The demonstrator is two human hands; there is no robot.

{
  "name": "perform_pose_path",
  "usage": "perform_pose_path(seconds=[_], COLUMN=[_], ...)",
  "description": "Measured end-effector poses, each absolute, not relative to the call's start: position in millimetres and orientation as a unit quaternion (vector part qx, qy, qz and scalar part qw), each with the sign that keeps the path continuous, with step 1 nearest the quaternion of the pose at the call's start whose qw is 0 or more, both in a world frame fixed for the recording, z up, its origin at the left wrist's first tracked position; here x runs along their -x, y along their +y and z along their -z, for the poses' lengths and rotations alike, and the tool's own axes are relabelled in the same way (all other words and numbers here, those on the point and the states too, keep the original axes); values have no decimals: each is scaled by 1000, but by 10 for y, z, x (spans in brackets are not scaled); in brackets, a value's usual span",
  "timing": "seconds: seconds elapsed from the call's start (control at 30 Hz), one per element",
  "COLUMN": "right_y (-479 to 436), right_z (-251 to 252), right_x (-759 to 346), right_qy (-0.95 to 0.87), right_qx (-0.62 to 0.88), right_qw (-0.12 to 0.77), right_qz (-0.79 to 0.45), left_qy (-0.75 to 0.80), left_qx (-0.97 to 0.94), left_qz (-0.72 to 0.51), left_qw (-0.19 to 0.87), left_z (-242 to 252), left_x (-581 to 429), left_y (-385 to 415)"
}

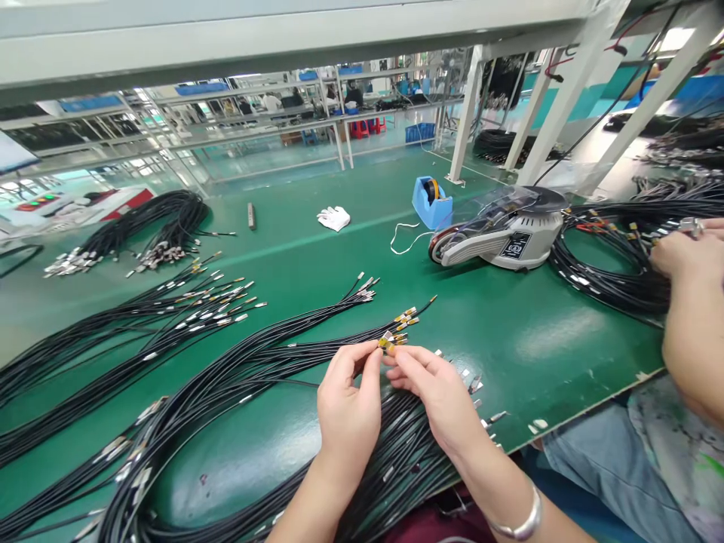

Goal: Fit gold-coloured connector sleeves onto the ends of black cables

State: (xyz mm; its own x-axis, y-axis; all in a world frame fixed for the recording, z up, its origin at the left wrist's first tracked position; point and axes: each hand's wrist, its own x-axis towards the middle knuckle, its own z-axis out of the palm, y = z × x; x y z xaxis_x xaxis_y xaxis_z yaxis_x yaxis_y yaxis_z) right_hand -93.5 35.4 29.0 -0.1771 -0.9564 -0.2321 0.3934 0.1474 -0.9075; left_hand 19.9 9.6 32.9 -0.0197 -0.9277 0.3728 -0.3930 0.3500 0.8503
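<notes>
Both hands meet over the green table (294, 256), fingertips almost touching. Thumb and forefinger of my left hand (351, 388) pinch a small metal connector wrapped in yellow tape (387, 343). From the other side my right hand (433, 385), with a silver bangle at its wrist, pinches the same taped connector. Just behind the fingers lie black cables with yellow-taped ends (406, 320). More black cables (390, 445) with metal ends run beneath my hands and forearms.
Cable bundles (186, 377) cover the left side. A white glove (334, 218), blue tape holder (433, 202) and grey tape dispenser (509, 234) stand farther back. At the right, a co-worker's hand (693, 256) is over coiled cables (611, 279).
</notes>
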Motion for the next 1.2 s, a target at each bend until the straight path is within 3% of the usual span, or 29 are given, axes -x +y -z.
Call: perform_pose_path(seconds=[0.13,0.33,0.83,1.2], right_y=[343,272,308,348], right_z=[-336,-336,-328,-244], right_x=[939,887,864,947], right_qy=[517,518,527,519], right_qx=[315,327,327,295], right_qw=[512,490,480,528], right_qz=[610,619,621,604], left_qy=[-657,-673,-722,-717], left_qx=[-485,-482,-458,-463], left_qz=[296,274,177,173], left_qw=[495,490,487,491], left_z=[-314,-305,-351,-368], left_x=[-197,-204,-193,-204], left_y=[89,95,80,99])
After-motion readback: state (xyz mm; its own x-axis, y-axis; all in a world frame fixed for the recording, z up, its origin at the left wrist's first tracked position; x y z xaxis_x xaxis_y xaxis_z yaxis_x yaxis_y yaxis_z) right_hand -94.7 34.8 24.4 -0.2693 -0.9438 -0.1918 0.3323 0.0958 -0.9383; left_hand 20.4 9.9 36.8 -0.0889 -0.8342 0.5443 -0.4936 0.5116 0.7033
